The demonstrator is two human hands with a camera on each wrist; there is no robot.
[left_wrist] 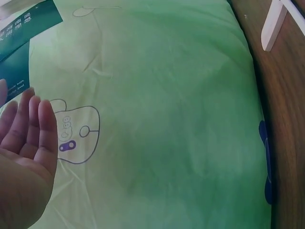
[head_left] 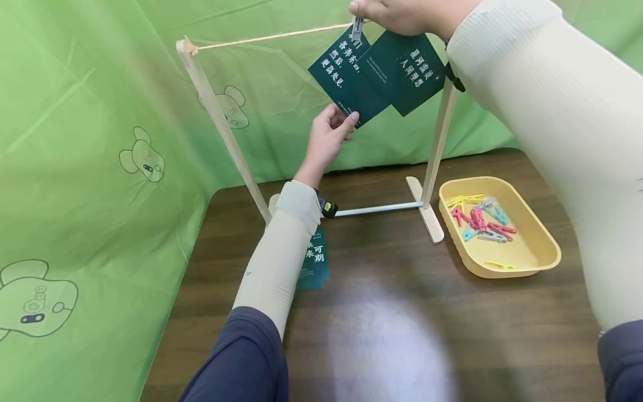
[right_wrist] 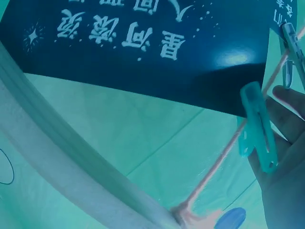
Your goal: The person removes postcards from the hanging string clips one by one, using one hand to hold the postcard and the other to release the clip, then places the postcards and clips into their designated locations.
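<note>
The right hand (head_left: 397, 14) pinched a grey clothespin (head_left: 357, 28) onto the string (head_left: 271, 38), at the top of a dark green card (head_left: 344, 78). The left hand (head_left: 329, 137) steadied the card's lower corner between curled fingers and thumb, above the table (head_left: 402, 312).

A dark card (right_wrist: 143, 52) with pale printed characters hangs from a string (right_wrist: 224, 157), held by a teal clothespin (right_wrist: 257, 126). A second, grey clothespin (right_wrist: 293, 43) sits further along the string, beside the right hand (right_wrist: 286, 157).

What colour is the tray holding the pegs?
Yellow; the tray shows best in the head view.
</note>
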